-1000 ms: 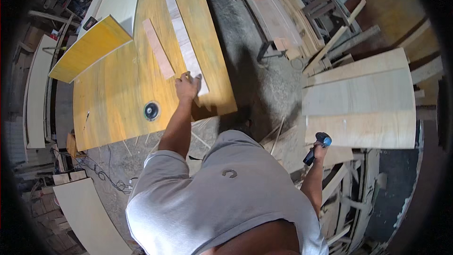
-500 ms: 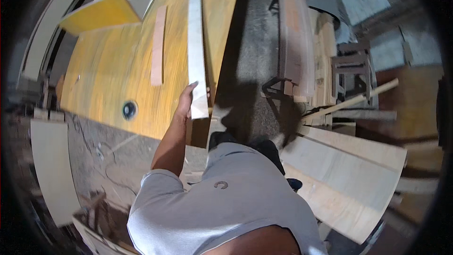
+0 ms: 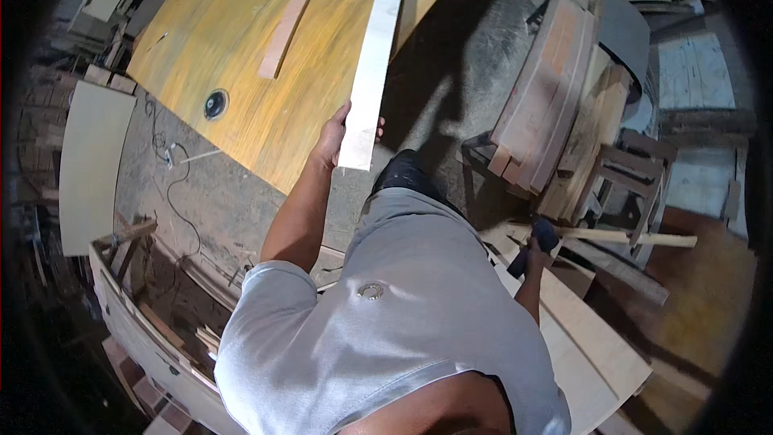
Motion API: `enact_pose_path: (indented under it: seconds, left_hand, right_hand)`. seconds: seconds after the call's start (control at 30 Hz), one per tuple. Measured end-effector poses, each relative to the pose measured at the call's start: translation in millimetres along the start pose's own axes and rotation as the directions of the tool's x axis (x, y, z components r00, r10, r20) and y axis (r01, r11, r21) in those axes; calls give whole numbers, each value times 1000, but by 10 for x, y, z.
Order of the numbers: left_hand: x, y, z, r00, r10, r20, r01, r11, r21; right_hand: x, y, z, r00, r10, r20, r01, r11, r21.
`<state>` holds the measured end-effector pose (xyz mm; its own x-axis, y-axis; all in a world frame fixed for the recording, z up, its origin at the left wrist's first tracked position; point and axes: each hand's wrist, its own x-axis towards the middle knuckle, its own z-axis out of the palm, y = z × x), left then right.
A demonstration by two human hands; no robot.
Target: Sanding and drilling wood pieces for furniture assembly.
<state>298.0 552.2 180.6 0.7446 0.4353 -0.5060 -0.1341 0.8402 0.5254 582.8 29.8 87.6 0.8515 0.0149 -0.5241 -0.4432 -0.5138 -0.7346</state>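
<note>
Along the right side of the yellow wood-grained panel (image 3: 241,40) runs a long, pale wooden strip (image 3: 374,72). My left hand (image 3: 332,138) grips its near end, with the thumb at the left edge and fingertips showing past the right edge. Its far end goes out of the picture. Low on the right, my right hand (image 3: 538,256) is wrapped round a dark, drill-shaped power tool (image 3: 544,232); its tip is hard to make out. A shorter pinkish wooden strip (image 3: 291,24) lies on the panel, left of the pale one.
A round black object (image 3: 215,104) with a light rim sits near the panel's left edge. Stacked boards (image 3: 543,72) rest on trestles to the right. Wide pale sheets (image 3: 580,338) lie beside me. A dark cable (image 3: 171,193) trails over the floor at left.
The view has turned, and the pale strip now slants up to the right, still in my left hand. My right hand has come into view with the dark tool.
</note>
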Motion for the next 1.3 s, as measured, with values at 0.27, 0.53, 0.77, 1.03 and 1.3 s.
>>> enact_pose_path:
  seconds: [0.27, 0.53, 0.77, 1.03, 1.3]
  left_hand:
    - [-89, 48, 112, 999, 12, 33, -7, 990, -143]
    - [-167, 431, -487, 991, -51, -120, 63, 993, 95]
    - [-160, 632, -1154, 968, -125, -215, 154, 980, 123]
    - [-339, 803, -1065, 948, 207, -243, 26, 707, 706]
    - [-688, 436, -837, 662, 606, -441, 372, 244, 895]
  right_hand:
    - [547, -1298, 863, 979, -129, 161, 123, 991, 46]
    - [881, -2015, 2179, 916, -124, 382, 121, 992, 34]
    - [1201, -2350, 2496, 913, -115, 391, 194, 966, -170]
    - [1287, -2457, 2405, 917, -152, 368, 230, 957, -176]
    - [1532, -2774, 2645, 879, -181, 441, 286, 940, -184]
